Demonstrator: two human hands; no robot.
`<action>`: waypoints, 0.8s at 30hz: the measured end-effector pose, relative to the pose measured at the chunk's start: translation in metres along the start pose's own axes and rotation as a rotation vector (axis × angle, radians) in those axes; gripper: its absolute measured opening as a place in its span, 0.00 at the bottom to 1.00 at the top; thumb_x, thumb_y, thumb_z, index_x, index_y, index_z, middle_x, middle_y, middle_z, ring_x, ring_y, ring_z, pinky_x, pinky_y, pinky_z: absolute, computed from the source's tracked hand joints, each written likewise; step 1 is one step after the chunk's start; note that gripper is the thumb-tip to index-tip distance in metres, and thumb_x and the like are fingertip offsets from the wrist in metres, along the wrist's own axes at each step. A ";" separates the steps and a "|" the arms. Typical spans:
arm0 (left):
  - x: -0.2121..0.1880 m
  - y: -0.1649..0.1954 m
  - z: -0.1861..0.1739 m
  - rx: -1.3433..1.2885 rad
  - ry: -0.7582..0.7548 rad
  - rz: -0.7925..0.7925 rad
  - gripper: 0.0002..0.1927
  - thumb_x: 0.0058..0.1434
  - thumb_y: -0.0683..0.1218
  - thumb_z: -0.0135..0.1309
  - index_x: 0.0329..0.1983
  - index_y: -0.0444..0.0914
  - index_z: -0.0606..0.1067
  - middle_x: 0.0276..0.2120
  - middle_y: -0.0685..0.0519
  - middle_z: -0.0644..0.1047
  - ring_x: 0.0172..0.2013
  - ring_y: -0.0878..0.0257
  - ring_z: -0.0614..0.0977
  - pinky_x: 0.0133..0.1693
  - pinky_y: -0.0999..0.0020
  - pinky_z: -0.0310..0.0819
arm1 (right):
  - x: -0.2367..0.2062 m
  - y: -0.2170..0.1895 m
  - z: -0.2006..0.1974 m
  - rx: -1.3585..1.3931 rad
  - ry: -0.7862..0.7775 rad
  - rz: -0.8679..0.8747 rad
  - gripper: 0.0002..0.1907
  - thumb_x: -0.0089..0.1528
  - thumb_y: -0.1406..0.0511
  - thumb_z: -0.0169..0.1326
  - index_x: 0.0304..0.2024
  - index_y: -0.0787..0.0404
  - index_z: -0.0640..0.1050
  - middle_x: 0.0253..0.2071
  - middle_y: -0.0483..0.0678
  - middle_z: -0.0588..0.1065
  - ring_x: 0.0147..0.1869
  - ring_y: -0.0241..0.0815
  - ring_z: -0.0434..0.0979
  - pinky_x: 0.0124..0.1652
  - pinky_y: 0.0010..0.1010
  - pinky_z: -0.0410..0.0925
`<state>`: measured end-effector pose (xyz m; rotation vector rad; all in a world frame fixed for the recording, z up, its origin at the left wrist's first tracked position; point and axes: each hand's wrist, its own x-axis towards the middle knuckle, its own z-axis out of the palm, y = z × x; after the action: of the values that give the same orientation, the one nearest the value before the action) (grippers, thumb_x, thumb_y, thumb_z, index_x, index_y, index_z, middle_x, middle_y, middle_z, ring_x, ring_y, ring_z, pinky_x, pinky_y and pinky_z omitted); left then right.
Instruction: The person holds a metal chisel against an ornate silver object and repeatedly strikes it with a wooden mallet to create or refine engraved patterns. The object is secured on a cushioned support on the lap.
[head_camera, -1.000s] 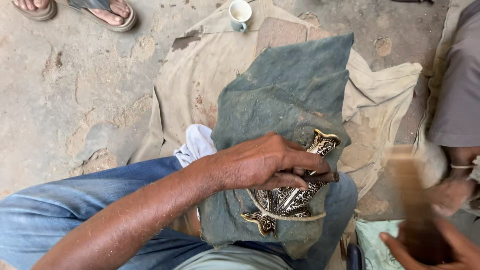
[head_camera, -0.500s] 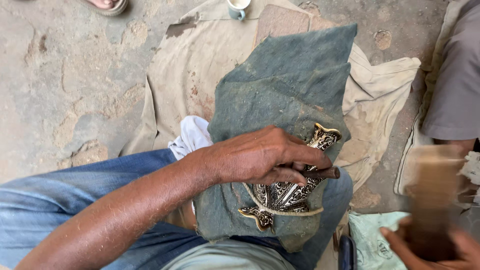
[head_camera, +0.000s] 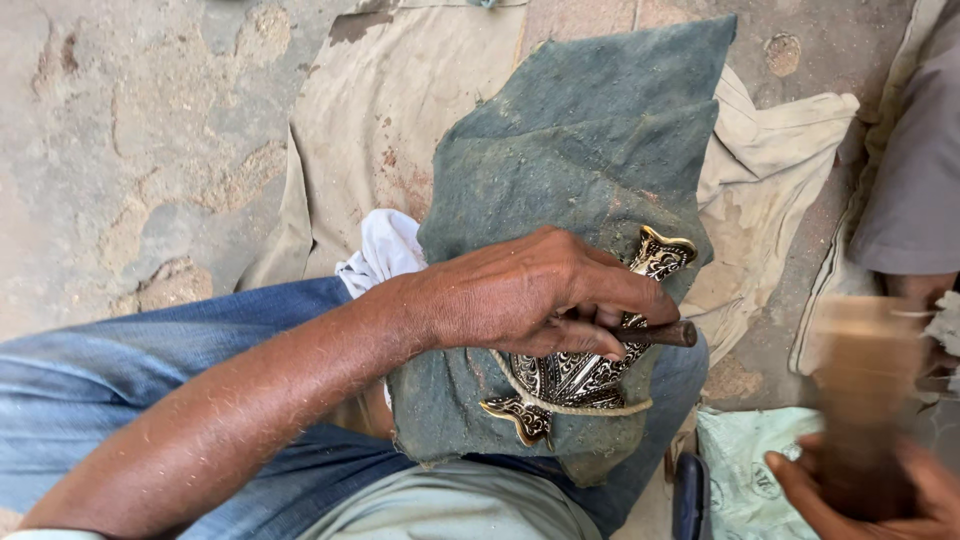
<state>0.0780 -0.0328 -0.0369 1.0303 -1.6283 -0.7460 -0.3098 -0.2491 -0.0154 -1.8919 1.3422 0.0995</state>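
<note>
My left hand (head_camera: 530, 295) grips a thin dark metal punch (head_camera: 668, 334) and presses its tip onto an ornate engraved metal piece (head_camera: 580, 375) with brass edges. That piece lies on a grey-green cloth (head_camera: 590, 150) draped over my knee, with a cord (head_camera: 575, 405) looped across it. At the lower right, my right hand (head_camera: 860, 490) holds a wooden mallet (head_camera: 865, 370), blurred by motion, raised to the right of the punch.
A beige cloth (head_camera: 370, 130) covers the rough concrete floor (head_camera: 120, 150) under the grey-green one. A white rag (head_camera: 385, 250) sits by my blue-jeaned leg (head_camera: 150, 370). Another person in grey clothing (head_camera: 915, 170) sits at the right edge. A pale green bag (head_camera: 745, 465) lies below.
The view has shifted down and closer. The mallet in my right hand has moved up and stays blurred. My left hand keeps the punch on the metal piece.
</note>
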 end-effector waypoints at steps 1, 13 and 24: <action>0.000 0.001 0.000 -0.020 0.004 -0.049 0.18 0.65 0.47 0.60 0.57 0.41 0.74 0.32 0.54 0.82 0.30 0.63 0.85 0.31 0.60 0.77 | -0.001 -0.005 0.000 -0.182 -0.033 0.042 0.14 0.54 0.70 0.63 0.40 0.71 0.78 0.31 0.51 0.78 0.36 0.40 0.85 0.37 0.39 0.78; -0.003 0.005 0.002 0.083 0.039 0.079 0.19 0.64 0.47 0.60 0.56 0.40 0.71 0.41 0.49 0.82 0.43 0.52 0.86 0.40 0.55 0.79 | -0.015 0.023 0.009 -0.512 0.129 -0.100 0.17 0.53 0.65 0.69 0.41 0.64 0.78 0.28 0.51 0.78 0.31 0.41 0.82 0.38 0.35 0.77; 0.014 0.010 0.005 0.177 -0.168 0.010 0.25 0.55 0.46 0.63 0.57 0.41 0.76 0.44 0.51 0.85 0.44 0.54 0.87 0.43 0.55 0.80 | -0.040 0.031 0.046 -0.358 0.240 -0.058 0.12 0.54 0.67 0.68 0.37 0.65 0.79 0.32 0.53 0.81 0.35 0.43 0.84 0.45 0.36 0.77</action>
<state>0.0686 -0.0412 -0.0235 1.1077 -1.8689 -0.7071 -0.3361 -0.1928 -0.0451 -2.3001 1.5045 0.0903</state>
